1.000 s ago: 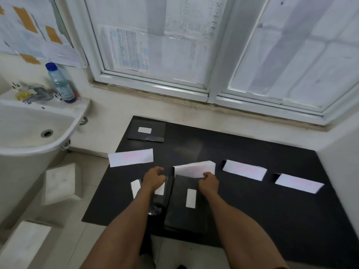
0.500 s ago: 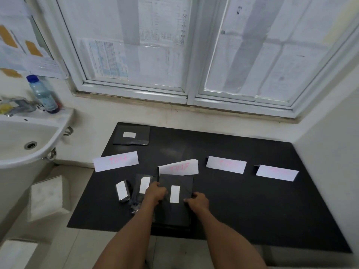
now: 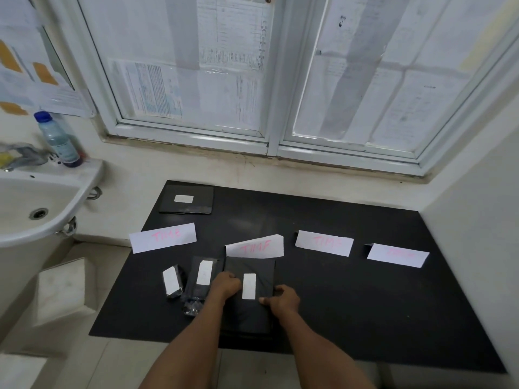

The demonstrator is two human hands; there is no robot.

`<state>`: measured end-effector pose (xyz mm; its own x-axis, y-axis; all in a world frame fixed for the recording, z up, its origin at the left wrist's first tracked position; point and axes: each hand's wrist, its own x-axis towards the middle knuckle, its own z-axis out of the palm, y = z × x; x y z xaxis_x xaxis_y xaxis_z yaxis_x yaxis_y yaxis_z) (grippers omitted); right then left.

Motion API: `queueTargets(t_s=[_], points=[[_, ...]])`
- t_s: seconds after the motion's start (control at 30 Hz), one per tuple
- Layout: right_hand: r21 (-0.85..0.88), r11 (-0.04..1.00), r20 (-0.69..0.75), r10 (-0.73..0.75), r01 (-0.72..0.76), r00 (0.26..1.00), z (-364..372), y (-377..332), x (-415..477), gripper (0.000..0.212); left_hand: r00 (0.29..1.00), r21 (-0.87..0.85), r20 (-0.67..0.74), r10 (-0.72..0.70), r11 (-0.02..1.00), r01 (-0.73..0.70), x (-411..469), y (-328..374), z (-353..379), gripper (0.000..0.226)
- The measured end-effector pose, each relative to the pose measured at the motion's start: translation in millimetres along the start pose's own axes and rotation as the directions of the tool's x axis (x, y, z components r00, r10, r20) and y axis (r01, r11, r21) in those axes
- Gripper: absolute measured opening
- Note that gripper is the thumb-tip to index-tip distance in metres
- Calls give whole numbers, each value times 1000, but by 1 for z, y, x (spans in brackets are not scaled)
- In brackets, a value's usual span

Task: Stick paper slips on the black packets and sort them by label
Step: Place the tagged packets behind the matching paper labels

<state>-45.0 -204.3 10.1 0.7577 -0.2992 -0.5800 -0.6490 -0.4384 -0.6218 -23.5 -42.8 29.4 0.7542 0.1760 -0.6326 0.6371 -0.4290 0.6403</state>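
A large black packet [image 3: 258,279] with a white paper slip [image 3: 249,286] stuck on it lies at the table's front, below the second white label card [image 3: 257,247]. My left hand [image 3: 224,286] grips the packet's left edge and my right hand [image 3: 280,300] holds its right edge. Left of it lie a narrow black packet [image 3: 200,279] with a slip and a small shiny packet [image 3: 172,282] with a slip. Another black packet [image 3: 186,199] with a slip rests at the far left corner, behind the first label card [image 3: 163,237].
Two more pink-lettered label cards [image 3: 324,242] [image 3: 397,255] lie to the right on the black table [image 3: 365,304]. A white sink [image 3: 33,209] with a bottle [image 3: 57,140] stands at the left. White blocks [image 3: 63,287] sit on the floor. The window wall is behind.
Both hands slid back along the large packet from its far edge to its middle. The view shifted and pulled back a little.
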Motion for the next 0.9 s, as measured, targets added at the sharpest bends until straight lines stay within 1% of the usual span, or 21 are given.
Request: queueTargets(t_s=[0.03, 0.1, 0.17, 0.23, 0.33, 0.4, 0.47, 0.53, 0.6, 0.67, 0.73, 0.8, 0.83, 0.87, 0.9], points=[[1, 1000, -4, -1, 1, 1000, -1, 1, 0, 64, 1000, 22, -7, 1, 1000, -1, -1, 2, -2, 16], [0, 1000, -23, -17, 17, 1000, 0, 1, -3, 56, 999, 67, -33, 12, 998, -10, -1, 5, -4, 5], [-29, 998, -68, -51, 49, 996, 3, 1, -10, 46, 998, 83, -69, 6, 997, -1, 3, 6, -3, 19], [-97, 993, -106, -70, 59, 992, 6, 3, -18, 38, 997, 42, -78, -8, 999, 11, 4, 9, 1, 23], [-102, 994, -91, -47, 37, 995, 6, 7, -20, 35, 994, -111, -98, -51, 993, 40, -1, 13, 5, 38], [-96, 995, -89, -50, 41, 995, 2, 7, -20, 32, 989, -256, -111, -96, 964, 65, -3, 14, 3, 48], [-46, 999, -94, -31, 27, 995, -3, 9, -16, 33, 988, -366, -81, -129, 926, 90, -2, 14, -1, 53], [-7, 1000, -83, -14, 14, 996, -8, 13, -15, 36, 985, -435, -37, -170, 890, 137, -2, 14, -4, 48], [44, 999, -80, -19, 22, 997, -13, 16, -14, 35, 978, -474, 12, -206, 860, 187, -5, 17, -7, 37], [128, 991, -83, -30, 40, 996, -20, 12, -14, 34, 977, -501, 71, -199, 840, 208, -9, 24, -10, 23], [185, 978, -103, -80, 98, 991, -32, 2, -11, 35, 980, -540, 128, -153, 818, 199, -12, 35, -15, 10], [169, 970, -145, -154, 178, 977, -49, -16, -6, 43, 981, -669, 181, -65, 723, 171, -15, 46, -18, 2], [130, 970, -178, -180, 205, 967, -58, -29, -3, 50, 985, -743, 170, -19, 654, 140, -14, 54, -19, 3], [83, 977, -213, -177, 198, 961, -66, -39, 1, 60, 989, -806, 147, 13, 581, 112, -13, 59, -20, 8], [58, 985, -247, -143, 161, 959, -72, -48, 4, 69, 993, -859, 113, 37, 506, 79, -11, 65, -20, 15]])
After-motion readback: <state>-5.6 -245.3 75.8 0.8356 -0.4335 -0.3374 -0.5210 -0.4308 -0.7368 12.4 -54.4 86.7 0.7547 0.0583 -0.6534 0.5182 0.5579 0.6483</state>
